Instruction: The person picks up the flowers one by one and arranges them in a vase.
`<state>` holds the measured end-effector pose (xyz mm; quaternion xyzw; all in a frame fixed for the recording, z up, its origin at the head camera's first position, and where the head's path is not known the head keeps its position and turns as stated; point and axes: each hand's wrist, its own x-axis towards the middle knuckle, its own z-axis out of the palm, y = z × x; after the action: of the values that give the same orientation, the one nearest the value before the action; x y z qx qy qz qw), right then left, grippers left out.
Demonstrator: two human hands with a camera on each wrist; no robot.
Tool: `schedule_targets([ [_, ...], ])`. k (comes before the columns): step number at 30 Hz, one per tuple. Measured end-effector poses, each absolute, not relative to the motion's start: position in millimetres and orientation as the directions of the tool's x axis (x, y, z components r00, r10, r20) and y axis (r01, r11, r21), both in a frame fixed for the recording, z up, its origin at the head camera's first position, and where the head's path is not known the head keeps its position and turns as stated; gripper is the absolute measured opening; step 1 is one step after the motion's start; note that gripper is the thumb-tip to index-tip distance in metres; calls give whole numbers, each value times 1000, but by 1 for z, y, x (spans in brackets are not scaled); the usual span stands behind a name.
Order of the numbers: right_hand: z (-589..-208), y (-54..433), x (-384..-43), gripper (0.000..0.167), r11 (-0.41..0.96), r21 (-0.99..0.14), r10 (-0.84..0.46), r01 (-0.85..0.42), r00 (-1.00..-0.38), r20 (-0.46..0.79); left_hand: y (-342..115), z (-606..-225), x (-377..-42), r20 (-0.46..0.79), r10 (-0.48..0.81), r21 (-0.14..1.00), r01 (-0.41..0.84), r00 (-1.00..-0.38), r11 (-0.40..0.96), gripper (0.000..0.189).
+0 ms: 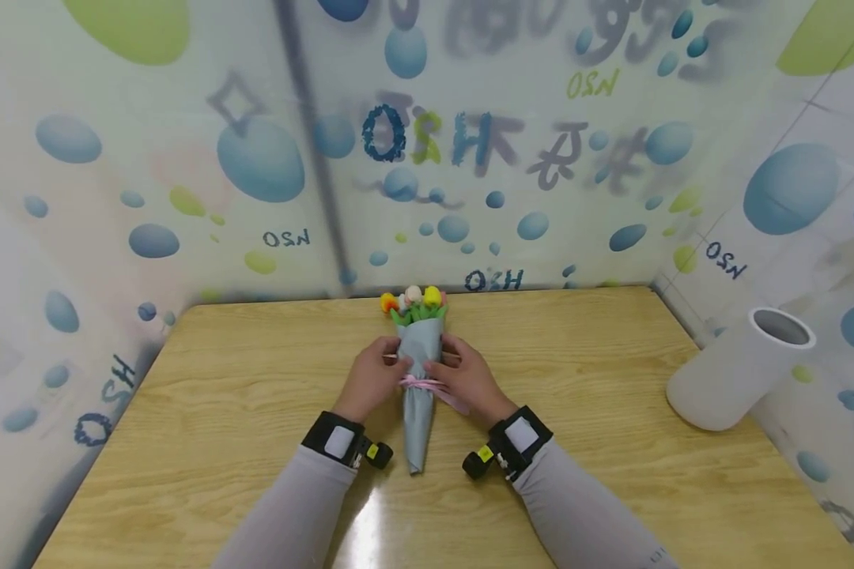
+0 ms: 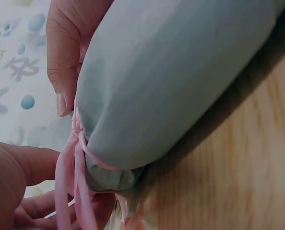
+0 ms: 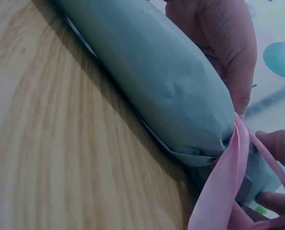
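A grey-blue wrapped bouquet (image 1: pixel 420 344), tied with pink ribbon (image 3: pixel 224 179), lies on the table (image 1: pixel 576 379), blooms (image 1: pixel 413 295), perhaps tulips, pointing away.

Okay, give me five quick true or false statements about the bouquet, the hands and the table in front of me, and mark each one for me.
1. The bouquet lies with its blossoms toward the person. False: they point away, toward the patterned backdrop.
2. Both the left hand and the right hand touch the bouquet. True.
3. The ribbon round the wrapping is yellow. False: it is pink.
4. The wrapping's narrow end points toward the person. True.
5. The white container is on the left side of the table. False: it is on the right side.
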<state>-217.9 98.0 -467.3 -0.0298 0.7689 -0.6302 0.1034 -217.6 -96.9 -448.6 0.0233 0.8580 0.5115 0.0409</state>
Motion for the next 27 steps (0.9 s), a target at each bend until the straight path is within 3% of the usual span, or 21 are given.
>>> schedule_targets([
  [27, -457, 135, -204, 68, 260, -961, -199, 91, -969, -146, -71, -452, -204, -48, 201, 921, 35, -978, 389, 51],
])
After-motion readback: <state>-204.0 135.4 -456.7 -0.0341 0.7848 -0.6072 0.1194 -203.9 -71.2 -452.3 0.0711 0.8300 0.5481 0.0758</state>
